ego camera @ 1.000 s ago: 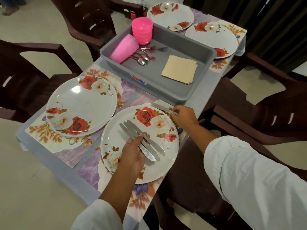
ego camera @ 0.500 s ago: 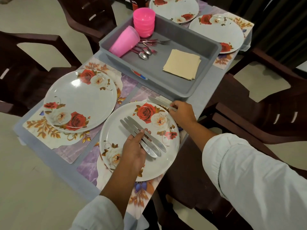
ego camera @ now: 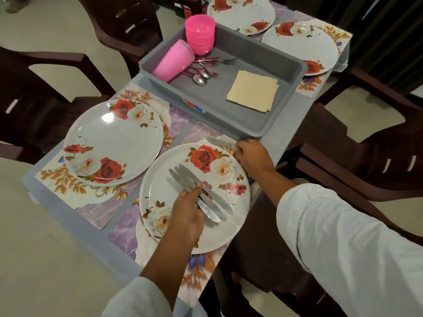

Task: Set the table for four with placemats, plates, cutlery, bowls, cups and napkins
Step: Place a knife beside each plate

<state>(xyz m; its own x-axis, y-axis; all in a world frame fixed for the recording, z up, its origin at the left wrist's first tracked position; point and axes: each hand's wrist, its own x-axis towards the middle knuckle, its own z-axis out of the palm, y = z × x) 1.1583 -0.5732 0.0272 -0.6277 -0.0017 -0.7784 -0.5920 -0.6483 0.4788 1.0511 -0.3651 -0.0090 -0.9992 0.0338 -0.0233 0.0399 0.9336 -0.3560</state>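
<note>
Over the near floral plate (ego camera: 231,229), my left hand (ego camera: 187,211) grips three table knives (ego camera: 207,200) fanned out. At that plate's far right edge my right hand (ego camera: 254,154) pinches the handle of a single knife (ego camera: 218,142) lying on the placemat (ego camera: 121,232). A second plate (ego camera: 114,143) sits to the left on its own placemat. Two more plates (ego camera: 302,48) lie at the far end. The grey tray (ego camera: 231,115) holds stacked pink bowls (ego camera: 200,34), pink cups (ego camera: 172,61) on their side, spoons and forks (ego camera: 203,69), and beige napkins (ego camera: 253,90).
Dark brown chairs stand around the table: on the left (ego camera: 41,92), at the far left (ego camera: 123,21) and on the right (ego camera: 370,161). The table's near right edge runs beside my right arm. A grey cloth covers the tabletop (ego camera: 75,216).
My right hand has stayed at the plate's far edge with the single knife, which now lies flatter on the placemat. My left hand keeps the three knives over the plate.
</note>
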